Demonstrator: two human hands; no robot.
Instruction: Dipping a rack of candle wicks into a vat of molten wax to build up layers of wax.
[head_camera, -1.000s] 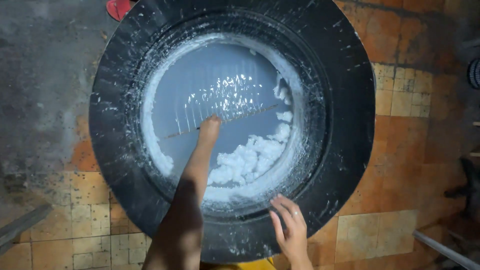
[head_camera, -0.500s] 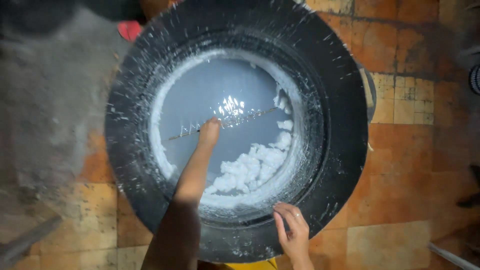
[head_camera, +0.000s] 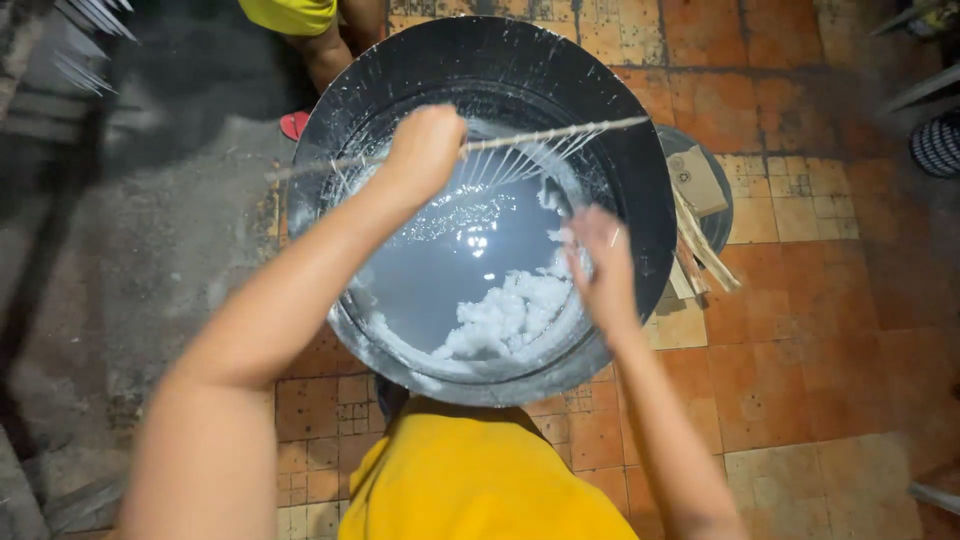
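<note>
A big black tub (head_camera: 640, 180) stands on the tiled floor, holding pale grey liquid (head_camera: 450, 270) with white foam clumps (head_camera: 505, 315) near its front wall. My left hand (head_camera: 425, 150) is shut on a wooden stick rack with thin prongs (head_camera: 540, 145), lifted clear of the liquid and spanning the tub. Over the right inner wall, my right hand (head_camera: 600, 265) hovers with fingers loosely apart and holds nothing. My yellow shirt (head_camera: 480, 480) shows at the bottom.
Another person in yellow with a red sandal (head_camera: 293, 124) stands behind the tub. A small dark container (head_camera: 705, 190) with cardboard and wooden sticks sits at the tub's right. Orange tiles lie to the right and grey concrete to the left.
My left hand has lifted the pronged stick rack out of the liquid to above the tub. My right hand has left the front rim and risen over the right side.
</note>
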